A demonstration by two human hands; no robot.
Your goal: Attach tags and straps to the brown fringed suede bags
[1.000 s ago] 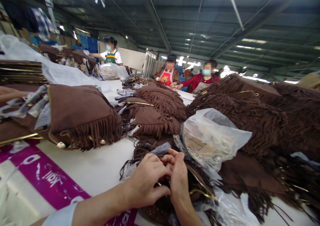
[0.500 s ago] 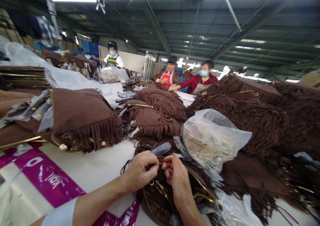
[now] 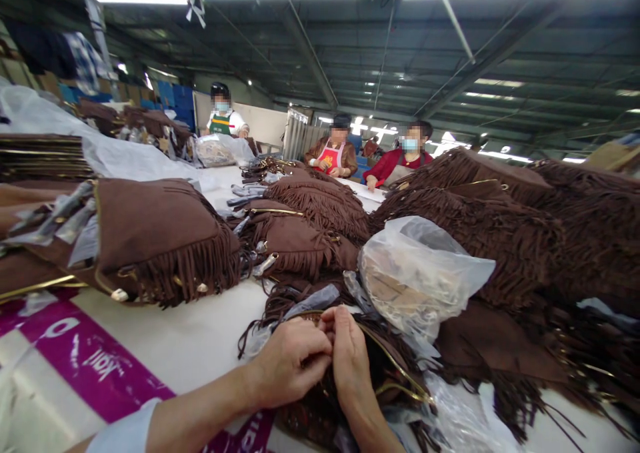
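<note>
My left hand (image 3: pixel 289 363) and my right hand (image 3: pixel 349 361) meet at the near edge of the table, fingers curled and pinching together on a brown fringed bag (image 3: pixel 385 373) with a gold zipper rim. What exactly the fingertips pinch is hidden between them. A clear plastic bag (image 3: pixel 420 273) with tan contents lies just beyond my right hand, touching the fringed bag.
Piles of brown fringed bags cover the table: one at left (image 3: pixel 165 239), a stack in the middle (image 3: pixel 310 226), a large heap at right (image 3: pixel 525 233). White table with a magenta printed sheet (image 3: pixel 90 359) at left. Three masked people (image 3: pixel 400 156) work at the far end.
My hands parted slightly half a second ago, then closed together again on the bag's top edge. The view shifted a little; the far person's outstretched arm drew back.
</note>
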